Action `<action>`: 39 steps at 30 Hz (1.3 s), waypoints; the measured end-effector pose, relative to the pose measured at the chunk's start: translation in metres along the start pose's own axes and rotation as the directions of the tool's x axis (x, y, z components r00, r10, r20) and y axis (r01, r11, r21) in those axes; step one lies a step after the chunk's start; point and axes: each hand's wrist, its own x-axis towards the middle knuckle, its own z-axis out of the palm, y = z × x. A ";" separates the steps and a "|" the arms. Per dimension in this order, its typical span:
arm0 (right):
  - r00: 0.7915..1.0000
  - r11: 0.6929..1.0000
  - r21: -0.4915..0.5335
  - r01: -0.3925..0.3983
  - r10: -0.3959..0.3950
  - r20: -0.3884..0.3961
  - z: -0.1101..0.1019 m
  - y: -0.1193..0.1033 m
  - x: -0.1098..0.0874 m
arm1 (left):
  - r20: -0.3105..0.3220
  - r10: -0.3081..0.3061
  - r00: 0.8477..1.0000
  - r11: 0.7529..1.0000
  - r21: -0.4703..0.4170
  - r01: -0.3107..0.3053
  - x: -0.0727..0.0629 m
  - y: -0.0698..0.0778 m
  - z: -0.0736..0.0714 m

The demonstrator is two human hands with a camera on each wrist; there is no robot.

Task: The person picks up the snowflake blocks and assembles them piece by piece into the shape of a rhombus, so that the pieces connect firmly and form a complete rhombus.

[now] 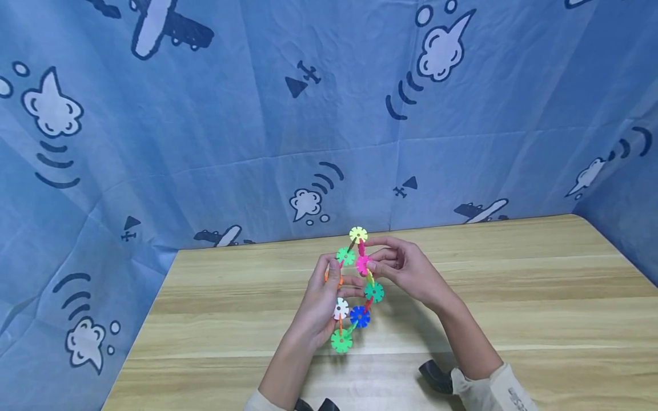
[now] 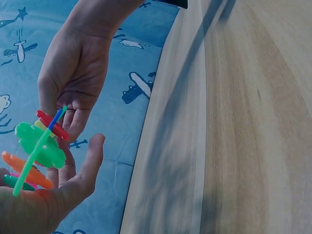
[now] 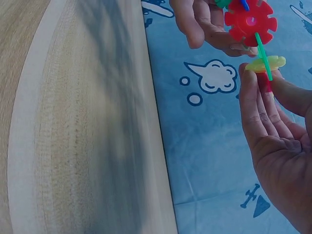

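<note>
A closed ring of notched plastic snowflake discs is held up over the table between both hands. In the head view its pale yellow disc (image 1: 358,234) is at the far end, and a light green disc (image 1: 341,341) is nearest the person. My left hand (image 1: 320,311) grips the left side, thumb over an orange disc (image 1: 329,278), fingers reaching behind the ring. On the right side, my right hand (image 1: 411,269) pinches at a pink disc (image 1: 362,264). A white disc (image 1: 341,309), a blue disc (image 1: 360,317) and a teal disc (image 1: 374,291) hang lower. The right wrist view shows a red disc (image 3: 250,22) between the hands.
The wood-grain table (image 1: 216,319) runs under both arms. A blue curtain (image 1: 329,125) printed with planes and clouds rises behind its far edge and along both sides. A black curved piece (image 1: 436,377) sits by the right cuff, with more black pieces by the left.
</note>
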 end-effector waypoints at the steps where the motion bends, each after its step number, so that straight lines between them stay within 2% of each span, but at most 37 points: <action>1: 1.000 1.000 0.002 0.000 0.000 -0.005 0.000 0.000 0.000 | -0.001 0.010 1.000 1.000 0.001 -0.010 0.000 0.000 0.000; 5: 1.000 1.000 0.017 -0.003 0.003 -0.013 0.000 0.000 0.000 | -0.006 0.029 1.000 1.000 0.001 -0.029 0.001 0.000 0.001; 15: 1.000 0.996 0.084 0.008 -0.008 -0.001 -0.002 0.000 0.002 | -0.006 0.032 0.999 0.999 0.025 -0.032 0.004 0.001 0.000; 24: 1.000 0.999 0.032 0.007 -0.007 0.001 -0.005 0.000 0.002 | 0.019 0.029 0.999 0.998 0.060 -0.030 0.005 0.004 -0.003; 31: 0.999 0.997 0.069 -0.036 0.036 -0.001 -0.006 -0.003 0.002 | 0.026 0.025 0.999 0.999 0.045 -0.026 0.005 0.005 -0.003; 39: 0.999 0.998 0.061 -0.022 0.024 -0.038 -0.006 -0.002 0.004 | 0.034 0.025 0.999 0.998 0.058 -0.027 0.005 0.004 -0.003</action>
